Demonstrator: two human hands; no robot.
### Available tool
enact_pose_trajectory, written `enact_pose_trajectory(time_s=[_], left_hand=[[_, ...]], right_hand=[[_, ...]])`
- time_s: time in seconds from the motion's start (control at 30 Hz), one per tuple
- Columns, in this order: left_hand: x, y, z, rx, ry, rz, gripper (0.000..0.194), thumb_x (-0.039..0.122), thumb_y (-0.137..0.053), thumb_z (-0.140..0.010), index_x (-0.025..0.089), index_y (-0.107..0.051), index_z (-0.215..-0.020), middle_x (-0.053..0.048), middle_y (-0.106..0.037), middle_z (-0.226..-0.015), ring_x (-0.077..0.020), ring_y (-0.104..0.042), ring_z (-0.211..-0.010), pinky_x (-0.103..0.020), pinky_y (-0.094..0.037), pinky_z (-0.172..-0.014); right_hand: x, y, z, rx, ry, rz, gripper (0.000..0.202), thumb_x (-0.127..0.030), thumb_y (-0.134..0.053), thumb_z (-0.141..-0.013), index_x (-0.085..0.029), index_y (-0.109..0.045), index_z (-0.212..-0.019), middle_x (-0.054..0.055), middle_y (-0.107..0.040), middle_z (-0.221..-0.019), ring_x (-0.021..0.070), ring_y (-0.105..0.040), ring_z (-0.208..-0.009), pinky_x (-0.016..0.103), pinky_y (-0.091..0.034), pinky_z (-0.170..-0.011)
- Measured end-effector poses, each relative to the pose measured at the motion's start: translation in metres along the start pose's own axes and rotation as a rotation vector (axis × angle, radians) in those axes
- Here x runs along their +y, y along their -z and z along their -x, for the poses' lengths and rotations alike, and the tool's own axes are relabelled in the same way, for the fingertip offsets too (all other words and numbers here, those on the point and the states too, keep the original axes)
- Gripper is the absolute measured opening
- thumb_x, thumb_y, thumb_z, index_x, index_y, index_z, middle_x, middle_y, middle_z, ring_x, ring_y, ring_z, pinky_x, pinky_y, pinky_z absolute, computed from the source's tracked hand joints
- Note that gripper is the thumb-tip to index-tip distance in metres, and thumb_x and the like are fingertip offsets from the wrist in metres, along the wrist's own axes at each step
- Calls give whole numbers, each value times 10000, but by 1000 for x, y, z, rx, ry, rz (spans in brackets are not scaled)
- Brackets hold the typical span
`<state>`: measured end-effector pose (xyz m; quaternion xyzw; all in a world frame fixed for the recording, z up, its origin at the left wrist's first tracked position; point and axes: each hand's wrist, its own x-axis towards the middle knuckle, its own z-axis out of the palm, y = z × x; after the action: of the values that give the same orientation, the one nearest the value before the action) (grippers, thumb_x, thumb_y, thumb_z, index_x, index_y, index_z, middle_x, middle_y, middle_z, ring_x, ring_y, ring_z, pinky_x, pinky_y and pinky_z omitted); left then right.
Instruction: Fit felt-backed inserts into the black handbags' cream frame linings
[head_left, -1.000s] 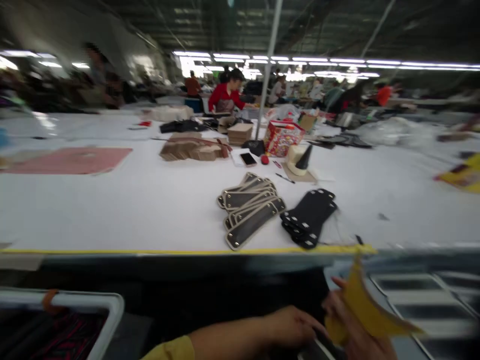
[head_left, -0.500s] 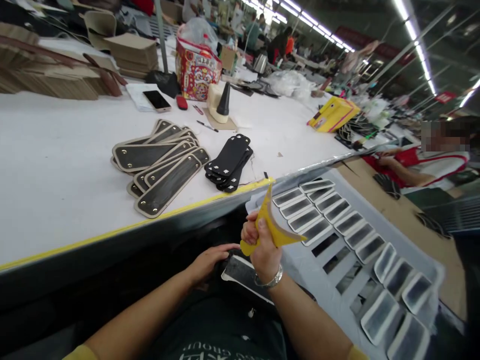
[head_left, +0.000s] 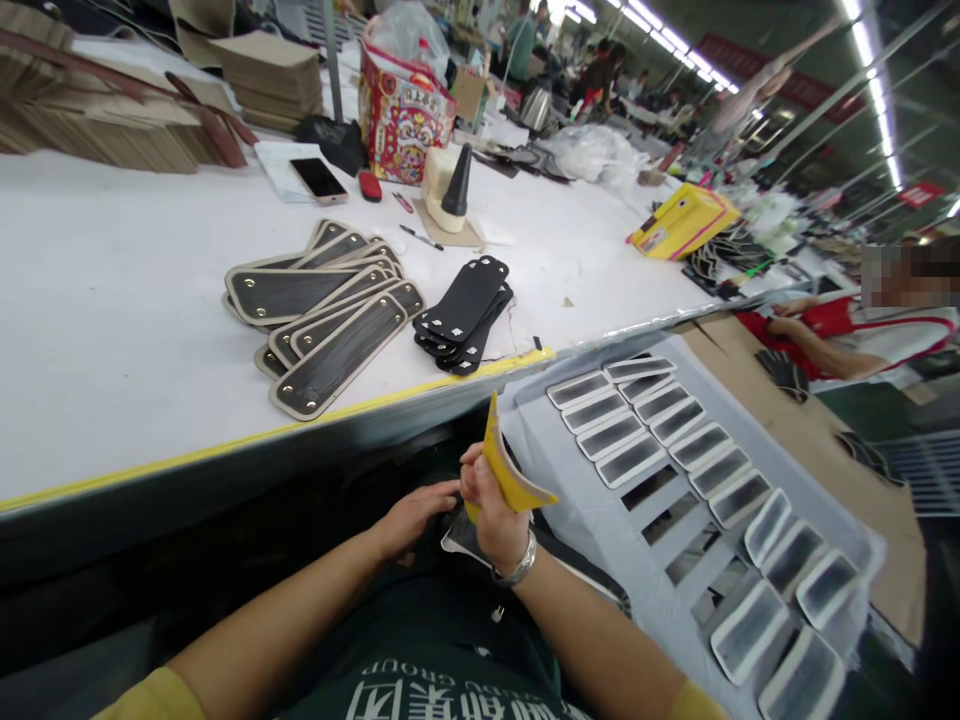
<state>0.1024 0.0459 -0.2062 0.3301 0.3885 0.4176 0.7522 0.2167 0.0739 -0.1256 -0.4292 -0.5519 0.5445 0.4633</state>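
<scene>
My right hand [head_left: 495, 500] is closed round a curved yellow sheet [head_left: 510, 475], over my lap. Close by on the left, my left hand [head_left: 416, 515] has its fingers stretched toward the edge of a dark strip with a pale border [head_left: 461, 537]; the fingertips are partly hidden against the dark background. That strip lies across my lap, partly under my right hand and wrist. On the white table [head_left: 135, 330] ahead are a fanned pile of dark pieces with beige edges and metal studs [head_left: 341, 355] and a stack of black pieces [head_left: 461, 315].
Rows of pale-edged dark pieces [head_left: 694, 445] lie on a grey slatted rack [head_left: 592, 520] at the right. Behind are a phone [head_left: 319, 180], a red bag [head_left: 405, 125], a black cone [head_left: 457, 182] and a yellow box [head_left: 684, 220]. Another person [head_left: 847, 340] sits at far right.
My right hand and the yellow sheet have moved left, nearer my left hand, and the sheet has turned. The view has shifted slightly.
</scene>
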Motion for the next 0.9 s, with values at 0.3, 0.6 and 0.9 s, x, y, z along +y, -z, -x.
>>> enact_pose_trajectory(time_s=[0.3, 0.6, 0.9], left_hand=[[-3, -7, 4, 82, 22, 128, 434, 261, -571, -652, 130, -677, -1052, -74, -654, -1140, -301, -459, -1206, -405, -297, -1049], [5, -1, 2, 23, 12, 60, 446, 275, -596, -681, 136, -656, -1101, -76, -648, -1149, -282, -508, -1146, -393, -295, -1042], [34, 1, -3, -185, 113, -105, 451, 203, -567, -674, 120, -652, -1109, -78, -690, -1033, -236, -600, -954, -365, -392, -926]], right_hand=[[-12, -11, -9, 26, -4, -106, 235, -439, -478, -885, -208, -502, -853, -68, -319, -550, 79, -295, -462, 237, -256, -453], [-9, -4, -16, 67, -71, -262, 175, -373, -546, -842, -206, -503, -810, -96, -257, -510, 57, -231, -414, 213, -198, -419], [-10, 35, -39, -74, -306, 60, 185, -365, -554, -765, -196, -478, -763, -101, -275, -502, 59, -237, -410, 205, -199, -406]])
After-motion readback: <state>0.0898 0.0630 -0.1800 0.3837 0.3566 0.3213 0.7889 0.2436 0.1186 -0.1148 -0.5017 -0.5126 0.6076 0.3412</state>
